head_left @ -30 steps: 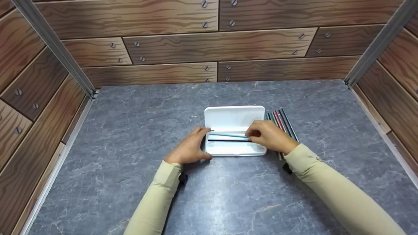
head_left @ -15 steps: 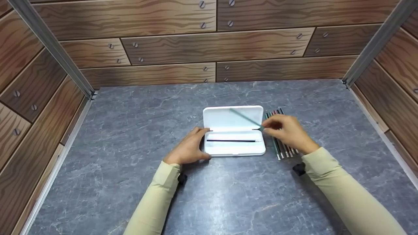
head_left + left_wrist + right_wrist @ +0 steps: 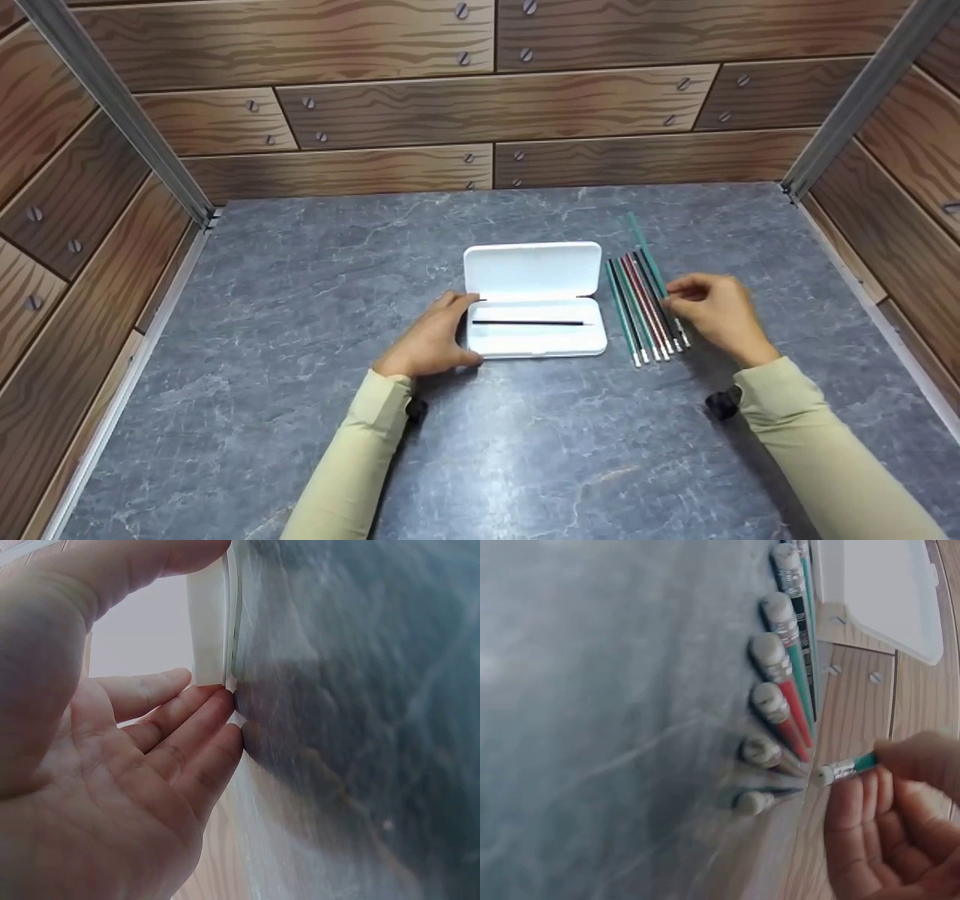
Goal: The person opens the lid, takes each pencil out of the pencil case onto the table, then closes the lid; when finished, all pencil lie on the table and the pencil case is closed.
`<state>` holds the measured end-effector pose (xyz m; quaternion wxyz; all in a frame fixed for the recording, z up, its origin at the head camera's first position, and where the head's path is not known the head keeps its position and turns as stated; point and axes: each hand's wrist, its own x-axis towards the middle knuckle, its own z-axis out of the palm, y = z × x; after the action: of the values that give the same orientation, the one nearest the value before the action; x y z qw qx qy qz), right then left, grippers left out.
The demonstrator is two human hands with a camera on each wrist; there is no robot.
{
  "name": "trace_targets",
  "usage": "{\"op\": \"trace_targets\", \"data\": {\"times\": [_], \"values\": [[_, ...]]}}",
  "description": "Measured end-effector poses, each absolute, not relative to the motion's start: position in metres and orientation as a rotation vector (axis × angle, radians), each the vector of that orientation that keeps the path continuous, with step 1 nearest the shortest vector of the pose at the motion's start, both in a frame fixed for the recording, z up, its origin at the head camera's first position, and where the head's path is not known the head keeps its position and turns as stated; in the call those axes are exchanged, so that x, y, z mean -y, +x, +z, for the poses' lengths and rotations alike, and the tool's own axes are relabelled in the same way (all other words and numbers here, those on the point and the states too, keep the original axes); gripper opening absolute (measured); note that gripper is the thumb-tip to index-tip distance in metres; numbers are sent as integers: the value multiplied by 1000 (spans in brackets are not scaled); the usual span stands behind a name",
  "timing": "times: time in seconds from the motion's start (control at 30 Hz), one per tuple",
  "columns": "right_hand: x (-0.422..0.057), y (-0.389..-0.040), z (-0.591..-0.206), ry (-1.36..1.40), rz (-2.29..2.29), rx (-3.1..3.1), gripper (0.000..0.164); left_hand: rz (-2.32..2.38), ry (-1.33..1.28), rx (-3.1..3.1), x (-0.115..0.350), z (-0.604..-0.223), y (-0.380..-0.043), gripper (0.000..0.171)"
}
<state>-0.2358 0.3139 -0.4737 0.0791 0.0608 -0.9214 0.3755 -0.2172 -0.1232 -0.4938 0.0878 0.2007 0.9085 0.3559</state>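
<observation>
A white pencil case [image 3: 540, 345] lies with its lid [image 3: 531, 270] raised. Inside it rests one black pencil [image 3: 525, 322]. My left hand [image 3: 427, 345] holds the case's left end, thumb at the front corner and fingers toward the back; in the left wrist view, thumb and fingers meet the case's end wall [image 3: 206, 630]. My right hand [image 3: 720, 315] pinches a green pencil [image 3: 649, 259] near its eraser end, tilted over the right side of a row of pencils. In the right wrist view its white eraser [image 3: 825, 775] sticks out beyond the thumb.
Right of the case, several pencils lie side by side, among them a red pencil [image 3: 645, 300], erasers toward me. The grey marbled tabletop [image 3: 300, 300] is bounded by wood-patterned walls [image 3: 390, 169] and metal posts [image 3: 120, 112].
My right hand has lifted the green pencil out of the case and carried it right, past the row, turning it to point away. The left hand stays on the case.
</observation>
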Motion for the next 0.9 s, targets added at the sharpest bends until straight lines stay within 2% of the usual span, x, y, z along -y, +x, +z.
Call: {"op": "trace_targets", "data": {"times": [0.4,0.9], "values": [[-330,-234,-477,-130,1121,2954,32,1058,586,-2689,124,-492,-216,98],[-331,-234,-479,-159,1105,3007,32,1041,578,-2697,123,-492,-217,98]]}}
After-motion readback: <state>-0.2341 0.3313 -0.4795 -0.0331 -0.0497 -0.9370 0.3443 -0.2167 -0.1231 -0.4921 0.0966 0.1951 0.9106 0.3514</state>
